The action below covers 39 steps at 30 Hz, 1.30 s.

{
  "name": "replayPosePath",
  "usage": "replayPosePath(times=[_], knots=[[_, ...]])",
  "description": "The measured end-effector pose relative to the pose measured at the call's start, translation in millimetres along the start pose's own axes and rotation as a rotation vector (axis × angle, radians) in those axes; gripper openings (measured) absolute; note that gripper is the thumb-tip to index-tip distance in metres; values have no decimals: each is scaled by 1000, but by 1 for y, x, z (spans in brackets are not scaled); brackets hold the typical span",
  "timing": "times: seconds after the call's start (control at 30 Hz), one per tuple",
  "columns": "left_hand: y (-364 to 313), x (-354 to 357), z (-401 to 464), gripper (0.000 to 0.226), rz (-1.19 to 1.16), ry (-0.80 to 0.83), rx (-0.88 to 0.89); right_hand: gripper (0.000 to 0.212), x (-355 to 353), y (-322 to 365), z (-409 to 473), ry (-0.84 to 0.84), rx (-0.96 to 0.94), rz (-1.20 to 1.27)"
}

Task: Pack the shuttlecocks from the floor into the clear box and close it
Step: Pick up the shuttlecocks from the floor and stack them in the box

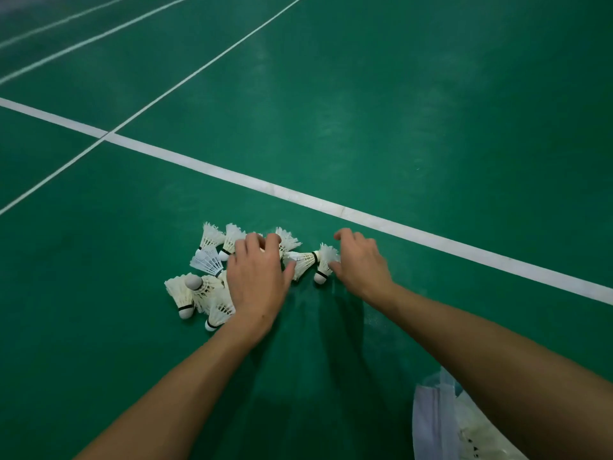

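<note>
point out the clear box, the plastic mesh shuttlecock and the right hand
clear box [431, 423]: head view, on its translucent left wall
plastic mesh shuttlecock [207, 260]: head view, on its mesh skirt
right hand [360, 260]: head view, on the back of the hand

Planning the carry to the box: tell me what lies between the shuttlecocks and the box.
Nothing visible does. The shuttlecocks lie under the left hand and beside the right hand. Between them and the box, at lower right under the right forearm, is only bare green floor.
</note>
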<state>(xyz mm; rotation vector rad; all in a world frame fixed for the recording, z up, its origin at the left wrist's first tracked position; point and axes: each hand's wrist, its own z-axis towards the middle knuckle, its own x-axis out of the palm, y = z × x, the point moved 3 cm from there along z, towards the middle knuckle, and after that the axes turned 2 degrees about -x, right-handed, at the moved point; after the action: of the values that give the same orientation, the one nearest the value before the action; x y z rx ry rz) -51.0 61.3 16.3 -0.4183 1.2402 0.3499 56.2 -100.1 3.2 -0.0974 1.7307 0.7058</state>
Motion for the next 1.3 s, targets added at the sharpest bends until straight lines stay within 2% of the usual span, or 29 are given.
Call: replayPosePath(times=[0.1, 0.4, 0.57, 0.67, 0.77, 0.87, 1.07, 1.2, 1.3], knots=[[12, 10, 17, 51, 193, 110, 135, 42, 9, -3, 6, 20, -15, 30], [-13, 21, 29, 28, 313, 216, 473, 39, -10, -25, -17, 40, -34, 123], [-25, 30, 33, 7, 337, 230, 518, 35, -63, -63, -64, 3, -23, 225], [-31, 25, 37, 12, 351, 203, 483, 33, -96, -95, -107, -60, 38, 298], [-40, 8, 34, 4, 205, 120, 435, 34, -126, -119, -151, -125, 124, 372], [-55, -19, 19, 18, 6, 67, 418, 33, -154, -130, -192, -225, 187, 407], [-99, -84, -35, 17, -356, -28, 492, 34, -190, -132, -278, -376, 294, 451], [-121, -114, -70, 17, -536, -38, 499, 31, -169, -135, -311, -344, 363, 413], [-132, -126, -87, 28, -639, -9, 531, 26, -139, -129, -306, -286, 339, 365]])
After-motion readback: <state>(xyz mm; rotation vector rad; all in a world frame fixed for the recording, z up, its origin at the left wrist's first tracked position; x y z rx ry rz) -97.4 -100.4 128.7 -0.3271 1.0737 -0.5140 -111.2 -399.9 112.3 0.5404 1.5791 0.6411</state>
